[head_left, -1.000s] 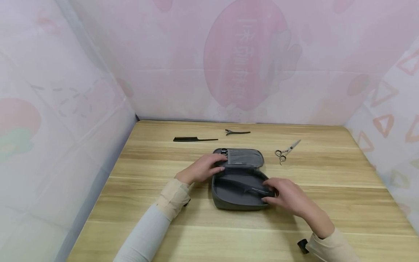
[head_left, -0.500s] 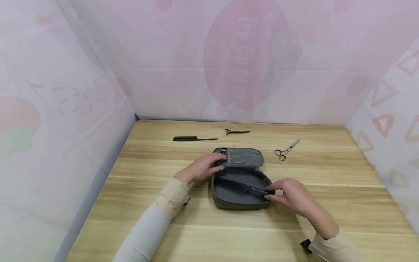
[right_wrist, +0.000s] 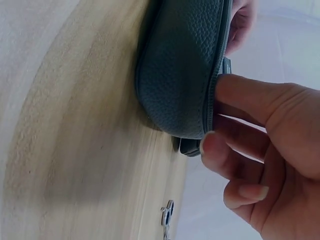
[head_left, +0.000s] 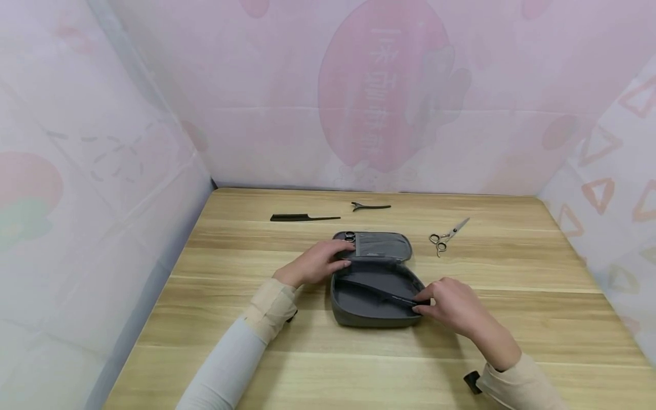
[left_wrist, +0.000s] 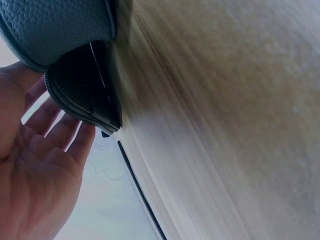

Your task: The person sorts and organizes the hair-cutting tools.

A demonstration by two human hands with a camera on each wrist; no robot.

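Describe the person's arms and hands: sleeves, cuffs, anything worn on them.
Both arms wear long, pale grey-white sleeves that end in beige cuffs at the wrists. The left hand and right hand are bare, with no gloves; no rings or watch are visible. A small black device sits under the right cuff, and a dark bit shows beside the left cuff.

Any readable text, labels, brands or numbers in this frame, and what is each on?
Pink backdrop: large pale characters run down the pink oval, mirrored and washed out, not readable.
Grey zip case: a small mark on the inner pocket, too small to read.
Comb, hair clip, scissors: no markings visible.
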